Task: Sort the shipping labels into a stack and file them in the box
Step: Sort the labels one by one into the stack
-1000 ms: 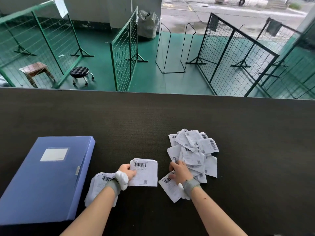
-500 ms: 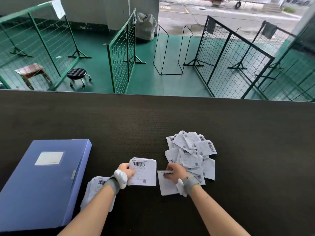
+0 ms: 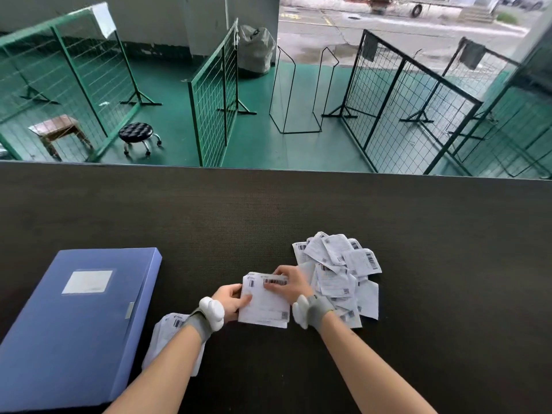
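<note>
A loose heap of white shipping labels [image 3: 337, 270] lies on the dark table, right of centre. My left hand [image 3: 231, 300] grips the left edge of a small stack of labels [image 3: 263, 306]. My right hand [image 3: 291, 282] presses a barcoded label onto the top of that stack. Under my left forearm lies another pile of labels [image 3: 170, 327], partly hidden. A closed blue file box [image 3: 74, 324] with a blank white tag rests flat at the left.
The dark table [image 3: 268, 210] stretches wide, its far edge running across the view. Beyond it, on a green floor, stand green wire fence panels [image 3: 215, 94], a black stool [image 3: 136, 134] and a wooden stool [image 3: 56, 130].
My right hand pulled one label out of the heap and slid it left onto the label in my left hand. The two hands have come together.
</note>
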The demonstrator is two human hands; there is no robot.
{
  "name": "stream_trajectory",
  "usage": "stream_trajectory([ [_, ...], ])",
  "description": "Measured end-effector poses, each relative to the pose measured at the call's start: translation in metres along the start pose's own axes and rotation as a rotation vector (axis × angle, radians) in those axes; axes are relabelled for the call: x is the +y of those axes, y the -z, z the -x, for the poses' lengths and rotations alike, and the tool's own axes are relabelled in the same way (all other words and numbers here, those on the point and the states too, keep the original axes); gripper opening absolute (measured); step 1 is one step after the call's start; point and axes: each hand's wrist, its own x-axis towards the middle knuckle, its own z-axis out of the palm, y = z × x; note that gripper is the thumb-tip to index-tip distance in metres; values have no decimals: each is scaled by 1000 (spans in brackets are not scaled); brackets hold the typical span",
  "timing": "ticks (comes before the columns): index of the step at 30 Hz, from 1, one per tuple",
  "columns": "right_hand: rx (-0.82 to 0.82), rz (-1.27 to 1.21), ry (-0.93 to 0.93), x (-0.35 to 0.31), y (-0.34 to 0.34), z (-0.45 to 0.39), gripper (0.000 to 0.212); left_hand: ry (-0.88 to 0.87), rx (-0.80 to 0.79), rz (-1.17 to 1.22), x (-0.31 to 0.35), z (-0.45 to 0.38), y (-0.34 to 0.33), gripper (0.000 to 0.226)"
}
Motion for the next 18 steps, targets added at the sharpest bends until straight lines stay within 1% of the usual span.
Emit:
stream_trajectory([
  [3,0,72,11,1,-17,-4,22,-16,-68,31,7,3,-7,29],
  [5,-2,83,18,-4,-20,-5,21,-35,-64,-10,10,3,-9,30],
  [8,6,68,31,-9,-14,-2,23,-41,13,-75,8,-2,-8,26],
  [11,80,124,-40,11,8,-2,22,-21,105,-118,1,-8,-4,27],
  [12,129,178,-85,23,19,-2,23,-12,129,-128,-1,-9,-3,29],
  [14,224,325,-249,49,41,1,28,18,163,-136,-6,-10,-1,31],
  [16,329,480,-468,69,59,8,48,44,181,-143,-9,-12,0,31],
  [18,447,547,-645,79,74,20,71,58,195,-149,-10,-14,-1,28],
])
